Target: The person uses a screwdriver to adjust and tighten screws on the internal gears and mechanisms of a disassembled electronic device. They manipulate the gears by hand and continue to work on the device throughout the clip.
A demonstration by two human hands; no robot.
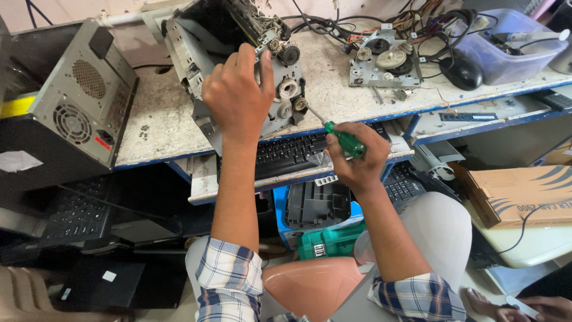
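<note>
Head view, looking down over a worn white counter (pixel 158 119) with a blue front edge. The left hand (pixel 238 95) lies palm-down on top of a grey, partly stripped printer mechanism (pixel 238 65), fingers curled over its upper side and thumb laid along the gear face, gripping it. The mechanism stands tilted at the counter's front edge; its exposed side carries several black and white plastic gears (pixel 289 89). The right hand (pixel 354 158) is closed in a fist around the translucent green handle of a screwdriver (pixel 344 140); the thin metal shaft runs up and to the left, and its tip meets the mechanism just below the lower gears. Under the screwdriver, on a pull-out tray below the counter, lies a black computer keyboard (pixel 292 154). A grey metal computer tower case (pixel 80 95) rests on its side at the counter's left end. Further back on the right sits a separate grey gear plate with a large cream gear (pixel 384 59), next to a black computer mouse (pixel 462 73) and a clear bluish plastic tub (pixel 506 45). A brown cardboard box (pixel 518 194) lies lower right. Both forearms end in rolled blue-and-white checked sleeves (pixel 229 280).
</note>
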